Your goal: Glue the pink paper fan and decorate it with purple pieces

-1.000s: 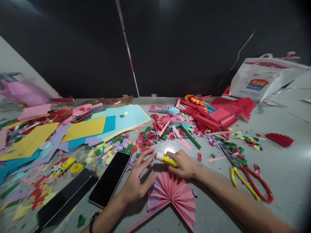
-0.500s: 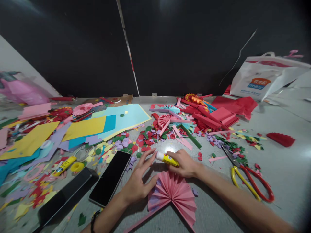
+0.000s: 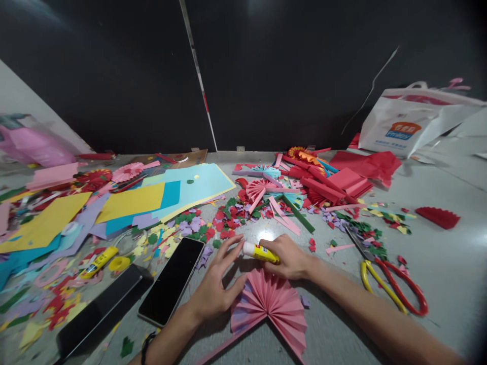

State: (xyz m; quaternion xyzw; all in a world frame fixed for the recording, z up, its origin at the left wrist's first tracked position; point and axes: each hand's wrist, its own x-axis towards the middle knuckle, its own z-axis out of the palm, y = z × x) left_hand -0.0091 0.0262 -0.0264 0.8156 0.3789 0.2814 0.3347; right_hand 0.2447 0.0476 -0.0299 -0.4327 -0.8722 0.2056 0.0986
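Pink pleated paper fan [image 3: 270, 304] lay on the grey surface [image 3: 437, 274], left hand [image 3: 213, 289] fingers spread flat on its left folds, right hand [image 3: 289, 258] fingers clamped round the yellow glue stick [image 3: 261, 252] just above it, hardly shifted from a second earlier.

Nothing legible
The bag [image 3: 403, 126] carries an orange-and-blue logo, its lettering too small to read; the glue stick [image 3: 262, 252] label is blurred.

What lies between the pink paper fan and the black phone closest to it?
The left hand rests there, its thumb at the fan's edge, beside the phone. The head view shows it.
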